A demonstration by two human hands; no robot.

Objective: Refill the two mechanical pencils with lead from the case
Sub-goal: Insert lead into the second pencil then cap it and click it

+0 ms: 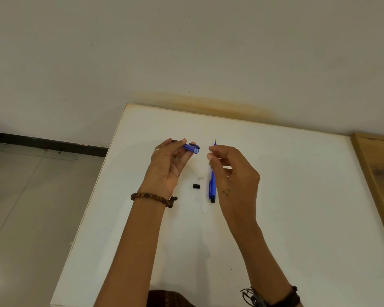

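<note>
A person sits at a white table (275,196), seen from above, both forearms reaching forward. The left hand (167,165) grips a blue pencil (190,148) between fingers and thumb, raised off the table with its open back end turned toward the right hand (233,171). That hand hovers just beside the opening, thumb and forefinger pinched together; a lead is probably held there, but it is too thin to make out.

A small black cap (196,186) and a white eraser (200,178) lie on the table between the hands, so this pencil appears opened and mid-refill. A second blue pencil (212,187) lies flat, cap still on, apparently untouched. The lead case cannot be seen.
</note>
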